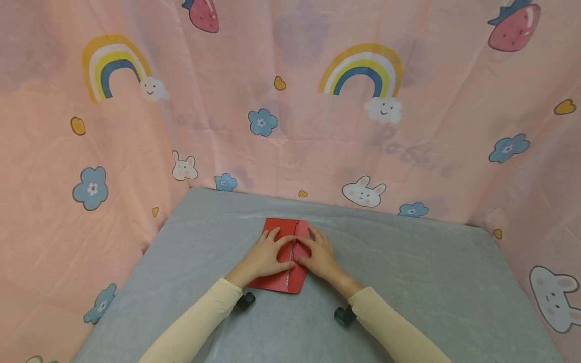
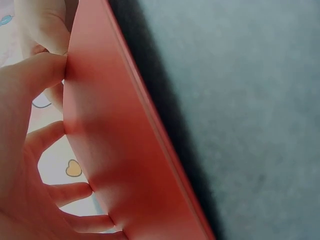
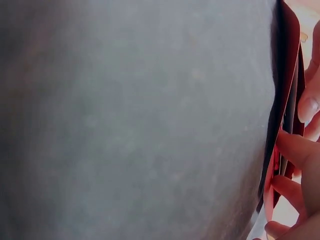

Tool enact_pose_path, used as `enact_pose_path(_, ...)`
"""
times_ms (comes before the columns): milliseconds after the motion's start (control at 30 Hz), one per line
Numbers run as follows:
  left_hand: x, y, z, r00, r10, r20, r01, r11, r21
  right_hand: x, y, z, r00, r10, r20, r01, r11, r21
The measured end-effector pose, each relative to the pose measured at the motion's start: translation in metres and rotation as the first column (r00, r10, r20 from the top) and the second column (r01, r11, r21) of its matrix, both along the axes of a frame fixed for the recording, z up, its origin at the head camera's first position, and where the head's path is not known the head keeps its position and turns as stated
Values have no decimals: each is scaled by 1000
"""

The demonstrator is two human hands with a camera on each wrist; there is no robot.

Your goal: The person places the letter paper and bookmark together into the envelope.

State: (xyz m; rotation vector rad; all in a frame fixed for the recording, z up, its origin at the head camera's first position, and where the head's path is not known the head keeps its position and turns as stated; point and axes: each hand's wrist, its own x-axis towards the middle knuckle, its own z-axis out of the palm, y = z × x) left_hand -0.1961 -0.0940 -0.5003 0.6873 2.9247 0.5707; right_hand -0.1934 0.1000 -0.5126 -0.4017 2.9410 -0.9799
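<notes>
A red paper envelope (image 1: 280,227) lies on the grey table, its lighter red flap (image 1: 302,231) on the right side. A lengthwise gap runs between body and flap, and something pale and shiny (image 1: 288,278) shows in it. My left hand (image 1: 265,257) rests on the envelope body with fingers spread, thumb and index fingertips reaching the gap. From the other side my right hand (image 1: 321,256) touches the flap, its thumb and index fingertips at the same gap and apart from each other. In the right wrist view the flap (image 3: 289,75) stands slightly raised beside the dark opening.
The grey cloth-covered table (image 1: 408,272) extends around the envelope. A pink curtain (image 1: 299,161) printed with rainbows, rabbits and flowers hangs behind and at both sides. Small dark wrist devices (image 1: 345,316) sit under both forearms, close over the table.
</notes>
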Motion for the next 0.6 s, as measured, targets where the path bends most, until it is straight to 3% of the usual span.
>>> enact_pose_path(600, 1, -1, 4, 1000, -3, 20, 3, 1000, 15, 0, -4, -4, 999, -26, -26, 27, 999, 36)
